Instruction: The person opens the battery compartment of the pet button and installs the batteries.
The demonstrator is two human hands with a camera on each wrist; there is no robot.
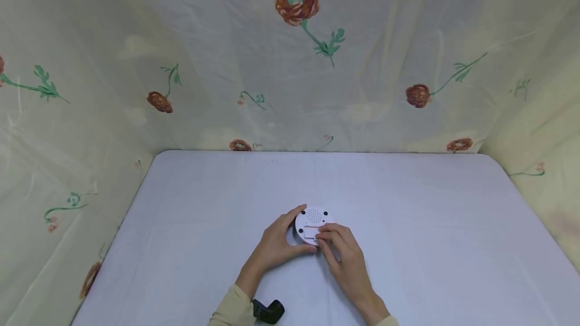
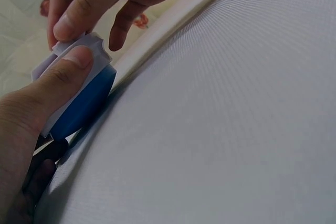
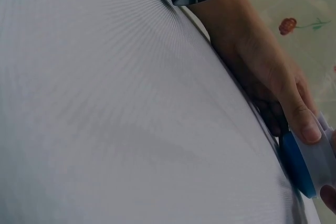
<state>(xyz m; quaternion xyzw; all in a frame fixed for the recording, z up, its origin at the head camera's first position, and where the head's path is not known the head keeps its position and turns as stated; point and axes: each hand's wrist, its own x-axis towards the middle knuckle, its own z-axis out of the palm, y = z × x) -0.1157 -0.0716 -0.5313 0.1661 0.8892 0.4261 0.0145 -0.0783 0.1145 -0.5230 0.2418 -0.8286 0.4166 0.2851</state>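
A round white device (image 1: 313, 215) with a speaker grille and small black feet lies grille side up between the hands. Its lower side is blue, as the left wrist view shows. My left hand (image 1: 277, 243) grips it by the rim, fingers at the far side and thumb (image 2: 63, 77) along the near edge. My right hand (image 1: 346, 260) comes in from the right, its fingertips pinching the white battery cover (image 1: 310, 233) at the device's face. In the left wrist view a white piece stands up from the face under the right fingers (image 2: 65, 27).
A white cloth covers the table (image 1: 204, 200). Flower-printed curtain (image 1: 362, 89) encloses the back and both sides. A black wrist-worn camera (image 1: 269, 311) sits at the left sleeve (image 1: 233, 308), close over the cloth.
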